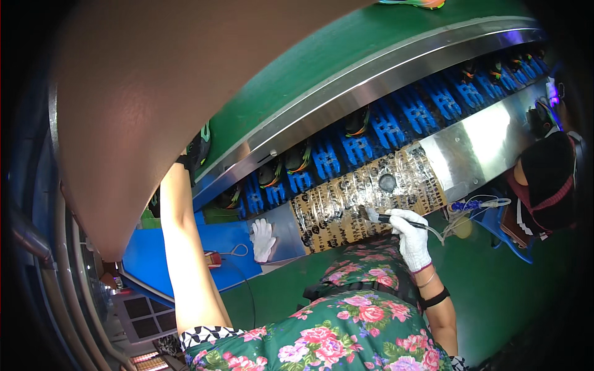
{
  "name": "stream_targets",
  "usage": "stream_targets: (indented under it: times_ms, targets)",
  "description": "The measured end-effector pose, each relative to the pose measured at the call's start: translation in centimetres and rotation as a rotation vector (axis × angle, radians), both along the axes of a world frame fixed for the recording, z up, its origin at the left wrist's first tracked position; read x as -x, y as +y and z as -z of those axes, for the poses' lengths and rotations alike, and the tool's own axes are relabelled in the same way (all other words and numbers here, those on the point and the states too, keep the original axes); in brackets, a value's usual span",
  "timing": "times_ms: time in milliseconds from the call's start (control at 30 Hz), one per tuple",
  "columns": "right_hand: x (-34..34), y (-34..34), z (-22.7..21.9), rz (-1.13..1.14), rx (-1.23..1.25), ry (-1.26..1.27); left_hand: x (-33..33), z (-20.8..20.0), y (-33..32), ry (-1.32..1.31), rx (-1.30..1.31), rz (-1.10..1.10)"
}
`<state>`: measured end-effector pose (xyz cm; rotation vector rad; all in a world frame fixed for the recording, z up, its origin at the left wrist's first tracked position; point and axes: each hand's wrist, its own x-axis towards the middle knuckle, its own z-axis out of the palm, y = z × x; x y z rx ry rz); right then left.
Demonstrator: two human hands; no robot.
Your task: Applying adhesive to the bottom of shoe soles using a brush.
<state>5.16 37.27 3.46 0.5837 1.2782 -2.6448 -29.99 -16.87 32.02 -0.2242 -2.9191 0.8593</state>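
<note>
My right hand [411,238], in a white knit glove, grips a brush [380,216] with a dark handle. The pale brush head points left, over a ledge covered with brown printed paper and clear tape [346,204]. A dark round spot [387,182] shows on that cover. My left arm [181,235] stretches forward, and a large blurred brown shape [142,80] close to the camera hides the hand. Next to the left wrist is a dark shoe [199,148] with bright trim; whether the hand touches it cannot be made out.
Blue slotted holders [357,148] run along a conveyor beyond the ledge, some carrying dark shoes [298,159]. A metal rail [371,77] borders a green surface behind. An empty white glove [263,240] lies at the ledge's left end, near a blue panel [151,253]. Another person [547,179] sits at right.
</note>
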Motion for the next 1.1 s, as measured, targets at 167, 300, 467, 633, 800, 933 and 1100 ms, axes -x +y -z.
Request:
stream_targets:
  times_ms: [167,300,467,633,800,933,1100]
  targets:
    - [-0.1,0.2,-0.2,-0.023,-0.014,0.009,1.2,3.8,11.2,-0.279,-0.773,0.165]
    - [-0.4,0.9,-0.9,-0.030,-0.018,0.001,2.0,6.6,21.9,-0.374,-0.440,-0.018]
    - [-1.2,2.8,-1.5,0.032,-0.040,-0.037,7.2,3.6,31.0,-0.359,-0.261,0.014]
    - [-2.0,5.4,-1.5,0.116,-0.023,-0.035,11.8,4.9,43.7,-0.304,-0.633,0.298]
    - [-2.8,8.2,-2.3,0.198,-0.042,-0.078,15.3,5.6,54.4,-0.264,-1.185,0.299]
    - [-3.1,10.6,-3.1,0.252,-0.006,-0.023,16.7,5.4,54.0,-0.202,-1.399,-0.083]
    - [-2.7,12.5,-3.1,0.266,0.011,0.003,13.7,5.2,47.3,-0.378,-1.695,0.133]
